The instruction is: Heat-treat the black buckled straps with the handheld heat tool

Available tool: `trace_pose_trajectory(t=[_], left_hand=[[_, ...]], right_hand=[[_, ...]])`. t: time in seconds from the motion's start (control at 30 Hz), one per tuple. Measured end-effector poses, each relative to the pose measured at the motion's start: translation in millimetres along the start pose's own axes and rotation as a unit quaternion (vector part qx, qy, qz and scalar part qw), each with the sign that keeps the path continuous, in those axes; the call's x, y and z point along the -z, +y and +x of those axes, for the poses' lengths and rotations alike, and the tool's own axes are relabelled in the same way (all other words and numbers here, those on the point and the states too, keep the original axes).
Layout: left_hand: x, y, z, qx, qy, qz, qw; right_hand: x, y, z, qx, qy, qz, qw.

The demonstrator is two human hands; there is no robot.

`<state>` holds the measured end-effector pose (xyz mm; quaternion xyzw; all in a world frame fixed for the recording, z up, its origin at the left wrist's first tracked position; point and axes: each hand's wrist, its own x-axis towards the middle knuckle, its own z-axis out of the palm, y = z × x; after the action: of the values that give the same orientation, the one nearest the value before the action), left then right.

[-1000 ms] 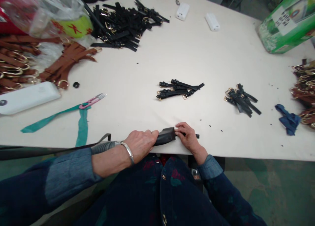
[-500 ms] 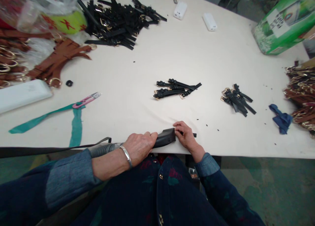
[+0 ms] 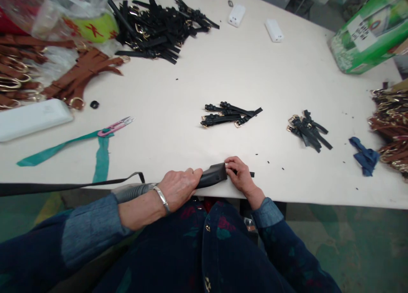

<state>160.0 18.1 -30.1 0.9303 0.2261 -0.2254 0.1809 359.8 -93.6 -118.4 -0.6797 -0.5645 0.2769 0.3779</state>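
My left hand (image 3: 180, 186) is wrapped round a black hand tool (image 3: 213, 176) with a wide, flat nose. A grey ribbed hose (image 3: 135, 193) runs back from it under my wrist. Right at the nose, my right hand (image 3: 239, 174) pinches a black strap; its free end (image 3: 252, 174) sticks out to the right of the fingers, and the rest is hidden. Beyond my hands lies a small group of black buckle straps (image 3: 229, 114), with a second bunch of black straps (image 3: 307, 129) farther right.
Pink thread snips (image 3: 116, 126) with green ribbon (image 3: 102, 159) lie left. A black strap pile (image 3: 156, 29), brown straps (image 3: 79, 74) and a white case (image 3: 35, 118) are at the back left. A green container (image 3: 366, 33), blue cloth (image 3: 365, 156) and more brown straps (image 3: 390, 131) stand right.
The view has shifted slightly, so things on the left sit a little differently in the picture. Both hands keep their hold, with the tool's nose still against the right fingertips.
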Motion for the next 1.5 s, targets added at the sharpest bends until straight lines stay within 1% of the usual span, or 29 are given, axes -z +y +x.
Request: trace_pose_trajectory(t=[0.13,0.2,0.27,0.33,0.47,0.53,0.7,0.77,0.83,0.93,0.97,1.03,1.13,1.2,1.27,1.37,1.5], left_hand=[[-2.5,-11.9,-6.6,-0.002,0.007,0.000,1.000],[-5.1,-18.9,-13.7,0.012,-0.003,0.003,1.000],[-7.9,-20.5,-18.2,0.021,-0.016,0.002,1.000],[-9.5,-15.7,-17.7,0.021,-0.023,-0.004,1.000],[-7.4,-1.3,-8.5,0.023,-0.016,-0.014,1.000],[-5.3,-1.1,-7.5,0.028,-0.014,-0.013,0.999],[-4.6,-13.3,-17.4,0.038,-0.009,0.007,0.999],[-5.7,-11.1,-17.1,0.041,-0.011,0.008,0.999],[-7.2,-4.1,-11.9,0.039,-0.006,0.001,0.999],[-9.3,2.9,-0.6,0.029,0.019,-0.018,0.999],[-9.8,1.6,2.5,0.033,0.026,-0.026,0.999],[-10.2,-7.4,6.5,0.063,0.036,-0.044,0.996],[-9.6,-30.8,6.5,0.118,0.043,-0.078,0.989],[-9.5,-45.5,3.3,0.127,0.047,-0.113,0.984],[-10.5,-55.1,-1.9,0.121,0.048,-0.142,0.981],[-14.1,-58.8,-12.4,0.108,0.050,-0.158,0.980],[-19.4,-50.0,-26.5,0.104,0.048,-0.124,0.986]], right_hand=[[0.1,-0.1,-0.6,0.002,-0.004,-0.003,1.000],[-0.1,0.2,-1.1,0.001,-0.005,-0.003,1.000],[-0.3,0.8,-1.5,0.000,-0.005,-0.001,1.000],[-0.3,1.4,-1.5,0.000,-0.005,0.001,1.000],[-0.5,2.0,-1.2,0.002,-0.003,0.000,1.000],[-0.5,1.8,-1.3,0.003,-0.004,-0.002,1.000],[-0.9,1.7,-2.3,0.003,-0.005,-0.001,1.000],[-1.1,2.4,-2.4,0.004,-0.005,-0.003,1.000],[-1.3,3.6,-2.3,0.006,-0.003,-0.004,1.000],[-1.2,5.0,-1.7,0.012,0.004,-0.008,1.000],[-1.1,5.1,-1.5,0.013,0.004,-0.010,1.000],[-0.6,4.5,-1.4,0.012,-0.002,-0.014,1.000],[0.0,2.5,-1.7,0.010,-0.009,-0.017,1.000],[0.0,1.6,-2.0,0.010,-0.007,-0.018,1.000],[-0.5,1.6,-2.3,0.009,-0.003,-0.017,1.000],[-1.3,2.2,-2.6,0.007,0.002,-0.014,1.000],[-2.0,2.6,-3.2,0.005,0.005,-0.011,1.000]])
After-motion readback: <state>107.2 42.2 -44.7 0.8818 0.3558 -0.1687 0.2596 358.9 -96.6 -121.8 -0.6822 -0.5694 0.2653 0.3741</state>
